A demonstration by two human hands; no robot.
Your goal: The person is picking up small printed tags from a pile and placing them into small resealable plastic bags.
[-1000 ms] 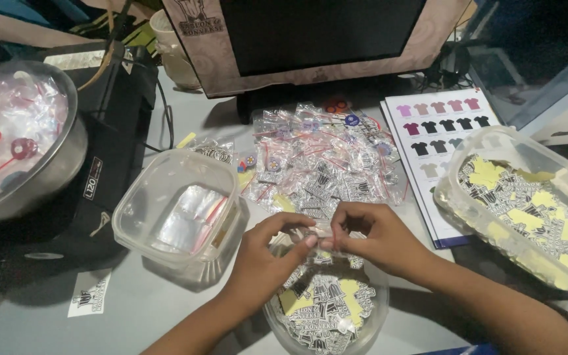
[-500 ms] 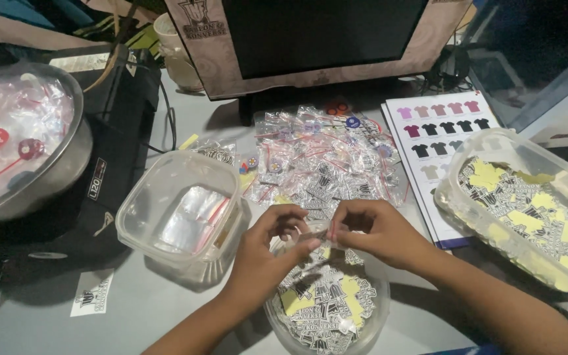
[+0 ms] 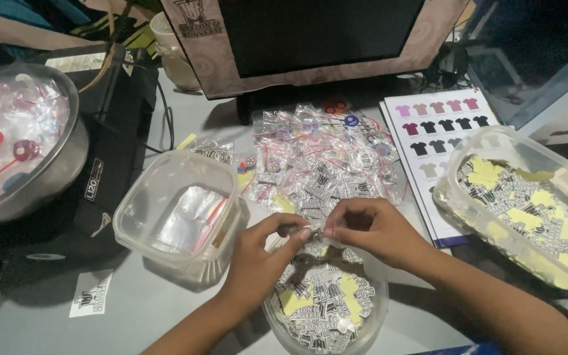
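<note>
Grey desk: both hands [image 3: 320, 233] pinch one crinkly clear packet [image 3: 315, 233] (above round tub [image 3: 369, 325]).

Both forearms are coming in from the lower edge of the view, the left one rising from about six o'clock and the right one slanting in from about four o'clock. The left hand [image 3: 258, 260] is lying palm down with its wrist bent slightly, thumb and forefinger reaching toward two o'clock. The right hand [image 3: 373, 230] is curling with knuckles up, its fingertips pointing toward nine o'clock. The two hands are meeting fingertip to fingertip just below centre, pinching together.
</note>
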